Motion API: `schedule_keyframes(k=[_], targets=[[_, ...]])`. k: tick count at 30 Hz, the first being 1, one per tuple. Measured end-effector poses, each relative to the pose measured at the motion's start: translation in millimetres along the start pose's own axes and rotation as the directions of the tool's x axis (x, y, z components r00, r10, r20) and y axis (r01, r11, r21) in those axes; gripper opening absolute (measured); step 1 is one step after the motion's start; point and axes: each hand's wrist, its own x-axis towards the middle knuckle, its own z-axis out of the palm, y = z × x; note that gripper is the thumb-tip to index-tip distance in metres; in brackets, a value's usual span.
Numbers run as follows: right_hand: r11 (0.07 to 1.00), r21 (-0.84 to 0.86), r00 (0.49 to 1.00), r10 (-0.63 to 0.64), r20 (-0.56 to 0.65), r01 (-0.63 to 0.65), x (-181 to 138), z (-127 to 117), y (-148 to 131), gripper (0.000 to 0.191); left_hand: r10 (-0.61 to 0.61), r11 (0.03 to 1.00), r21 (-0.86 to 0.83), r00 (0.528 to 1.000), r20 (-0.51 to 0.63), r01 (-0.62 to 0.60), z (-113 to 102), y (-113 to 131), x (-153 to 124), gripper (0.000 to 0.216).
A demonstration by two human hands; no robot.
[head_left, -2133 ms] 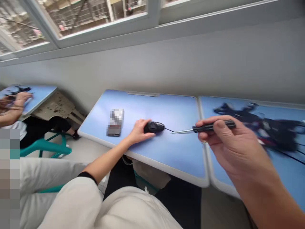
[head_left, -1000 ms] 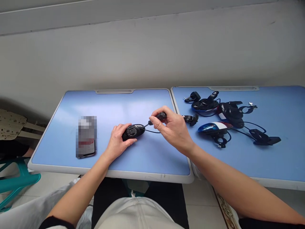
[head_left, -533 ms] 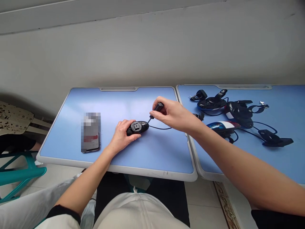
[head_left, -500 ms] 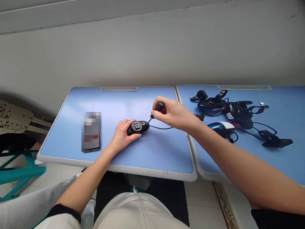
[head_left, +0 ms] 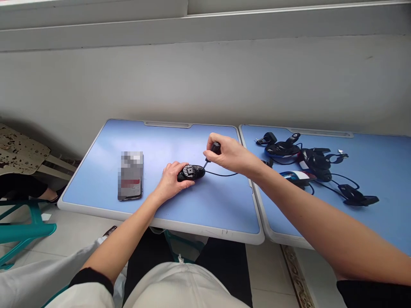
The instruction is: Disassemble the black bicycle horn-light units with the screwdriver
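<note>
A small black oval device (head_left: 192, 172) with a thin black wire lies underside up on the left blue desk (head_left: 160, 141). My left hand (head_left: 171, 182) curls round its left end and holds it on the desk. My right hand (head_left: 228, 155) pinches a black-handled screwdriver (head_left: 212, 152), whose tip rests on the device's right end.
A phone (head_left: 130, 175) lies left of the device. On the right blue desk (head_left: 385, 171) sits a pile of several black wired devices (head_left: 313, 160) and a blue-white-red one (head_left: 297, 176). A grey wall rises behind the desks. A teal stool (head_left: 19, 231) stands at the left.
The head turned from the left toward the desks. My right hand brought the screwdriver from mid-air down onto the device, which my left hand turned underside up.
</note>
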Motion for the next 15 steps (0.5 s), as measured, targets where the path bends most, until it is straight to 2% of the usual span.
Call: schedule_keyframes(k=[5,7,11,15], targets=[[0.998,-0.042,0.989,-0.032,0.144,0.039,0,-16,4,0.001,0.009,1.0,-0.007,1.0,-0.003,-0.009,0,0,1,0.047],[0.994,-0.103,0.986,-0.027,0.164,0.044,-1,-19,4,0.001,0.013,1.0,-0.006,1.0,-0.002,-0.013,0,-1,1,0.047],[0.977,-0.211,0.998,-0.027,0.062,0.039,0,-14,2,0.014,0.016,1.0,-0.004,1.0,-0.016,-0.016,0,-3,2,0.047],[0.98,-0.188,0.998,-0.066,0.014,0.067,0,-10,2,0.019,0.014,1.0,0.002,1.0,-0.016,-0.014,-1,-2,2,0.046]])
